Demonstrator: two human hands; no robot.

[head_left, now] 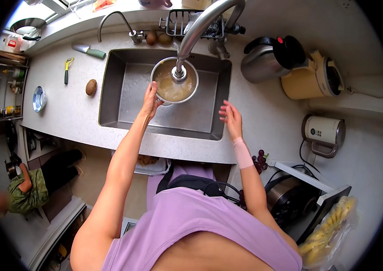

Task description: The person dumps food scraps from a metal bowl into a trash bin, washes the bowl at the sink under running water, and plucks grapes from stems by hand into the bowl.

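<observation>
My left hand [150, 102] grips the left rim of a round metal pot [195, 91], its thumb on the edge and fingers beneath. The pot is held over the sink [130, 106], right below the head of the tall tap [185, 47]. Cloudy brownish water fills part of it, and water appears to run in from the tap. My right hand [231, 118] hovers by the sink's right edge with fingers apart, touching nothing. A pink band wraps that wrist.
Left of the sink lie a knife [95, 53], a peeler [67, 71], a kiwi-like brown fruit [91, 87] and a blue-patterned bowl [39, 99]. A steel jug [263, 62] and a kettle [322, 133] stand right. Another person [31, 187] is at lower left.
</observation>
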